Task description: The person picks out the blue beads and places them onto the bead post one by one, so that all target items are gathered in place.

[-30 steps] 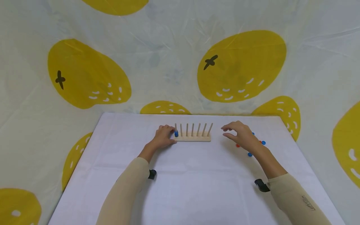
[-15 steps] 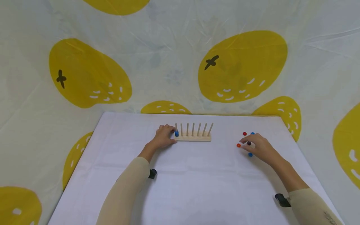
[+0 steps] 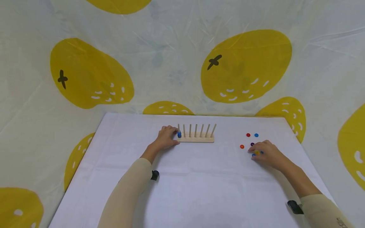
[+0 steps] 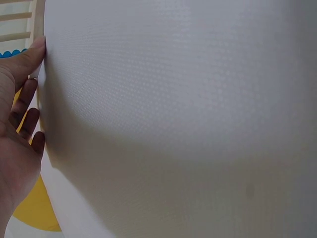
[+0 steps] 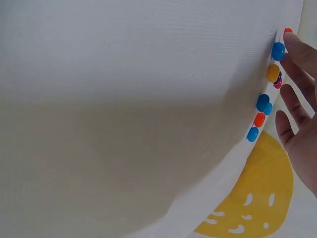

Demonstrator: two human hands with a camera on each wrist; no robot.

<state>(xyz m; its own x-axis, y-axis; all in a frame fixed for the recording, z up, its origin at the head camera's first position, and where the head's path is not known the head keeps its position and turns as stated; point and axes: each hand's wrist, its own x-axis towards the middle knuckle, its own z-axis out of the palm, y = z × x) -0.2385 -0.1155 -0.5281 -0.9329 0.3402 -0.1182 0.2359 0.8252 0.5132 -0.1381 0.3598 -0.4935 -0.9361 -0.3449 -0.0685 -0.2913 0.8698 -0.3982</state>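
A wooden peg stand (image 3: 196,139) with a row of upright pegs stands near the back of the table. Blue beads (image 3: 179,134) are stacked on its leftmost peg. My left hand (image 3: 166,138) holds the stand's left end, its thumb (image 4: 37,47) against the front edge of the base. Over the loose beads at the right, my right hand (image 3: 268,153) hovers with thumb and fingers apart. A yellow bead (image 3: 257,152) and a blue bead (image 5: 278,51) lie by its fingers, and nothing is visibly pinched.
Around the right hand lie a red bead (image 3: 248,135), another blue bead (image 3: 256,135), an orange-red bead (image 3: 242,146) and a dark purple bead (image 3: 252,144). A white cloth (image 3: 199,183) covers the table. Behind it hangs a fruit-patterned curtain (image 3: 171,63).
My right hand has moved right and toward the near side, from beside the stand to over the loose beads, uncovering the red and far blue ones. The left hand stays on the stand.
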